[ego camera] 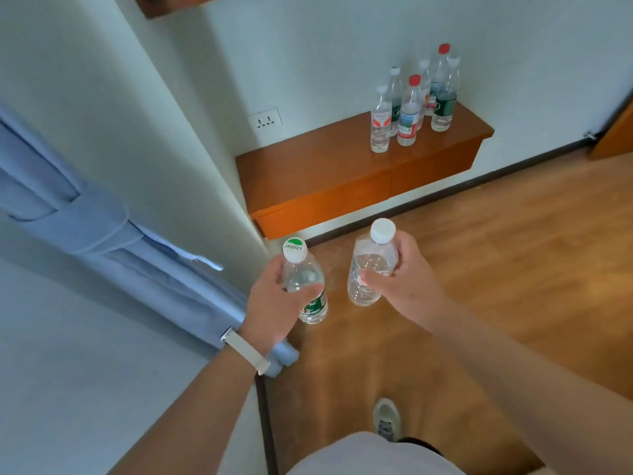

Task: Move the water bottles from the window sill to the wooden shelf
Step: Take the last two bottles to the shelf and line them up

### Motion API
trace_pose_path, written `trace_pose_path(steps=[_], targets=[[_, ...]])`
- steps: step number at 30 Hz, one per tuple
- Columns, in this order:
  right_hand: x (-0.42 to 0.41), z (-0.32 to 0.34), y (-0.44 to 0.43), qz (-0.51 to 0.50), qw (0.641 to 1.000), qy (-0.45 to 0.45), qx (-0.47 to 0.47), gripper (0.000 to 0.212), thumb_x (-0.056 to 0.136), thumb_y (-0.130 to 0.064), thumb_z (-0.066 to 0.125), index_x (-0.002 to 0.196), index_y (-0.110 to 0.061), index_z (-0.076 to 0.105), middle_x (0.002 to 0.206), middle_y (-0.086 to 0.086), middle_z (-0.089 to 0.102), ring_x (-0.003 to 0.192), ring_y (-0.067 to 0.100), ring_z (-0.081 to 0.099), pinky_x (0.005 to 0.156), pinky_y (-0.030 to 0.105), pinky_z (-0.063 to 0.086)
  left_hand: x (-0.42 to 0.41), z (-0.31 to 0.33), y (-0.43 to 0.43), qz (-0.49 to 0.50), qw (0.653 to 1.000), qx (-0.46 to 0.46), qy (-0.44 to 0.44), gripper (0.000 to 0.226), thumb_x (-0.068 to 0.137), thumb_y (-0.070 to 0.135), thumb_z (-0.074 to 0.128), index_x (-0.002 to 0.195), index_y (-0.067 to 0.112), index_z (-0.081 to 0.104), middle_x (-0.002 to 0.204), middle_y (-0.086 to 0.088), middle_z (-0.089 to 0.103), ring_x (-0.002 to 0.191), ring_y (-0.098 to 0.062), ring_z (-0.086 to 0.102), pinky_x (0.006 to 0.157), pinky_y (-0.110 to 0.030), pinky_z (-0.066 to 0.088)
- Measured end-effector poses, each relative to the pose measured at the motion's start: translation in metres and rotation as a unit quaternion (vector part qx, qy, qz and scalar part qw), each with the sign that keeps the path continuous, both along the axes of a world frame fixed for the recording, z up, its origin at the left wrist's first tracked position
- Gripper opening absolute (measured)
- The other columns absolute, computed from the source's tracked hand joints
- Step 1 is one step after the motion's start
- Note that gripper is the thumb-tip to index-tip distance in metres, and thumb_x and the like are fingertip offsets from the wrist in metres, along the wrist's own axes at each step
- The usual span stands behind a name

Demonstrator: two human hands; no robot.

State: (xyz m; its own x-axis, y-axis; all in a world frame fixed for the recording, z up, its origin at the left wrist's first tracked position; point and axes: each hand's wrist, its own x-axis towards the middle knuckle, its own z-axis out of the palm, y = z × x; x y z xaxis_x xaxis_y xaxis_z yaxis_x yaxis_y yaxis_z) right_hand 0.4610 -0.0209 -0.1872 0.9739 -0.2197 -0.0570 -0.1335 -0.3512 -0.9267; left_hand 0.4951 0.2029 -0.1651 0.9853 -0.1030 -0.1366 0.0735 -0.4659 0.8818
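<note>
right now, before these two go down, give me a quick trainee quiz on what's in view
1. True or false: the left hand grips a green-labelled bottle.
2. How many red-capped bottles stand on the wooden shelf?
3. The right hand grips a clear bottle whose cap is: A red, B white, C blue.
Key: 1 true; 2 two; 3 B.

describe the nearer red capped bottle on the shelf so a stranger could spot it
Look at the wooden shelf on the white wall, right of the wall socket; bottles cluster toward its right end. The nearer red-capped bottle stands in the cluster's front row. The white-capped bottle at its left lacks the red cap, and the other red-capped bottle stands at the back.
</note>
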Motion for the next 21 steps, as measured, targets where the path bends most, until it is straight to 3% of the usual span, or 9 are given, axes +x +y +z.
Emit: trace_pose_path(steps=[7, 12, 17, 21], targets=[[0.084, 0.012, -0.039, -0.013, 0.999, -0.008, -0.041, 0.071, 0.070, -0.043, 0.081, 0.113, -0.056, 0.025, 0.104, -0.034, 0.048, 0.096, -0.004, 0.055, 0.062, 0.007, 0.041, 0.077, 0.015, -0.034, 0.017, 1.000, -0.009, -0.021, 0.057, 0.079, 0.027, 0.082, 0.129, 0.023, 0.055, 0.119, 0.005, 0.068, 0.111, -0.019, 0.063, 0.099, -0.046, 0.052], [0.135, 0.014, -0.049, 0.001, 0.999, -0.003, -0.037, 0.068, 0.067, -0.051, 0.076, 0.114, -0.057, 0.027, 0.103, -0.047, 0.043, 0.098, -0.022, 0.046, 0.059, 0.007, 0.043, 0.136, 0.012, -0.044, 0.027, 0.999, -0.037, -0.019, 0.055, 0.079, 0.021, 0.083, 0.127, 0.018, 0.056, 0.115, 0.000, 0.067, 0.108, -0.021, 0.064, 0.097, -0.044, 0.053], [0.193, 0.004, -0.050, -0.001, 0.999, 0.015, -0.042, 0.064, 0.068, -0.051, 0.074, 0.115, -0.054, 0.031, 0.102, -0.041, 0.050, 0.092, -0.013, 0.055, 0.065, 0.015, 0.047, 0.200, -0.006, -0.049, 0.031, 0.998, -0.057, -0.023, 0.048, 0.079, 0.026, 0.082, 0.120, 0.026, 0.058, 0.110, 0.011, 0.067, 0.105, -0.014, 0.063, 0.084, -0.025, 0.052], [0.256, -0.002, -0.052, -0.009, 0.998, 0.036, -0.041, 0.066, 0.069, -0.047, 0.077, 0.117, -0.050, 0.032, 0.100, -0.039, 0.052, 0.091, -0.011, 0.057, 0.066, 0.014, 0.048, 0.270, -0.020, -0.048, 0.009, 0.998, -0.068, -0.011, 0.044, 0.081, 0.026, 0.079, 0.120, 0.024, 0.058, 0.111, 0.007, 0.067, 0.106, -0.015, 0.063, 0.090, -0.036, 0.055]])
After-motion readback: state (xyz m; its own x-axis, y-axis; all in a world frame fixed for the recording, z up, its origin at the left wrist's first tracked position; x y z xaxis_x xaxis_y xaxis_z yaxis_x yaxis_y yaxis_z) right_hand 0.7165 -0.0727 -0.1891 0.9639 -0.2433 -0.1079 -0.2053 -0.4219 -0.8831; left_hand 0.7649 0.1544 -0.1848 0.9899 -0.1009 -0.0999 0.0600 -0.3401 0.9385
